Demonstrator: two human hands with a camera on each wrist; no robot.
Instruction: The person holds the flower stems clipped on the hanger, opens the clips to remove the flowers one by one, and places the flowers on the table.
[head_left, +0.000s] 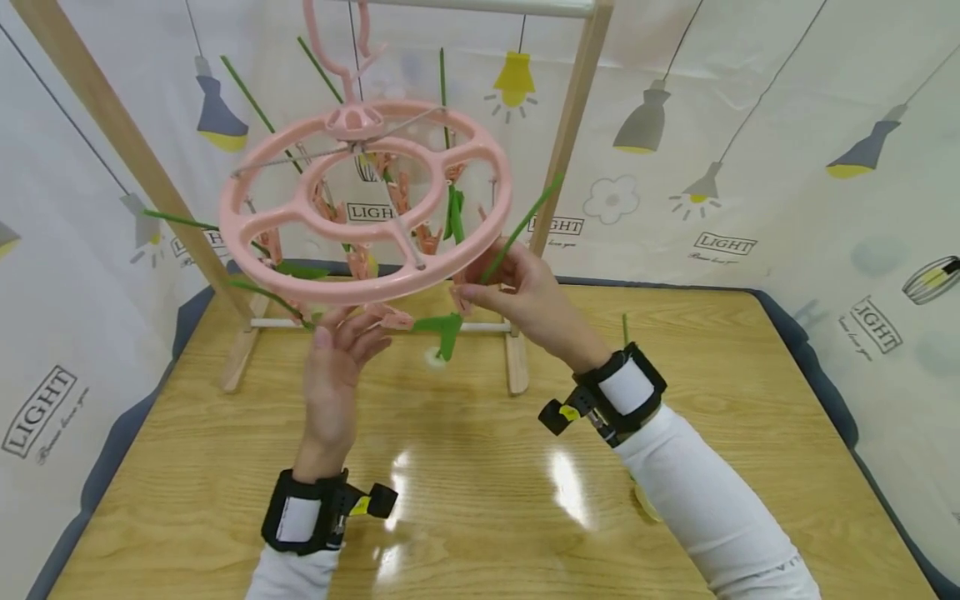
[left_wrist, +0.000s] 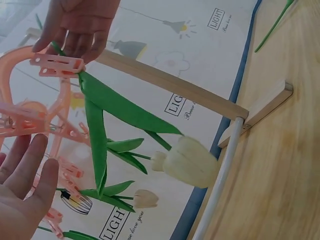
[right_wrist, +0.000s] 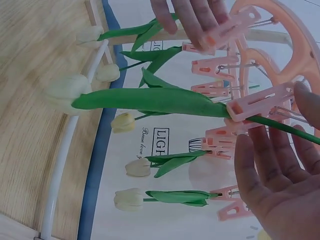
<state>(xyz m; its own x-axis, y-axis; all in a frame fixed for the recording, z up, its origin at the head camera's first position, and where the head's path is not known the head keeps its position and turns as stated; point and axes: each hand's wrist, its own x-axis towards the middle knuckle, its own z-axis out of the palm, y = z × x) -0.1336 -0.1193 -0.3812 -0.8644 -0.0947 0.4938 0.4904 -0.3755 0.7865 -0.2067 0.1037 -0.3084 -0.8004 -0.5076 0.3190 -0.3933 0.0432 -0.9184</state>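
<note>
A round pink clip hanger (head_left: 360, 292) carries several pink clothespins, and artificial tulips hang head-down from them. My right hand (head_left: 528, 300) is at the hanger's right front rim, with thumb and fingers pinching a clothespin (right_wrist: 262, 101). That clip grips a white tulip (right_wrist: 67, 95) with long green leaves; its stem (head_left: 525, 225) sticks up past the right hand. At the front rim, my left hand (head_left: 341, 358) has its fingers spread and relaxed, the fingertips right by another clothespin (left_wrist: 20, 120).
The hanger hooks over a wooden stand's top rail (head_left: 480, 7); its white lower bar (left_wrist: 215, 185) runs near the tabletop. On the wooden table (head_left: 465, 500), a yellow bloom (head_left: 647, 504) and a green stem (head_left: 626, 329) show beside my right forearm. Printed cloth (head_left: 712, 167) lines the back and sides.
</note>
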